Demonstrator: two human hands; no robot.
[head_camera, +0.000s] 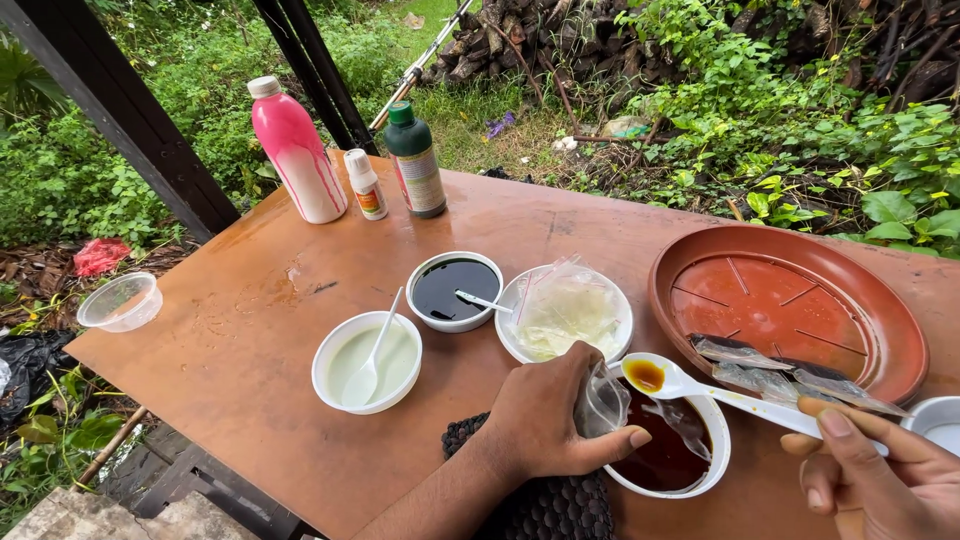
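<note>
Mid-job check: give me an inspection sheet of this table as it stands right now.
Surface: brown wooden table, wet patches.
Job's things: small clear plastic bag; white plastic spoon carrying amber liquid; white bowl of dark brown liquid.
Clutter: bowl of pale green liquid, bowl of black liquid, round terracotta tray, pink bottle, green bottle.
Grippers: left hand pinches the bag; right hand holds the spoon.
Cables: nothing seen.
Surroundings: garden greenery, woodpile.

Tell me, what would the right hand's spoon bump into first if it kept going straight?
Probably the small clear plastic bag pinched in the left hand; the right hand aims its white plastic spoon at it.
</note>
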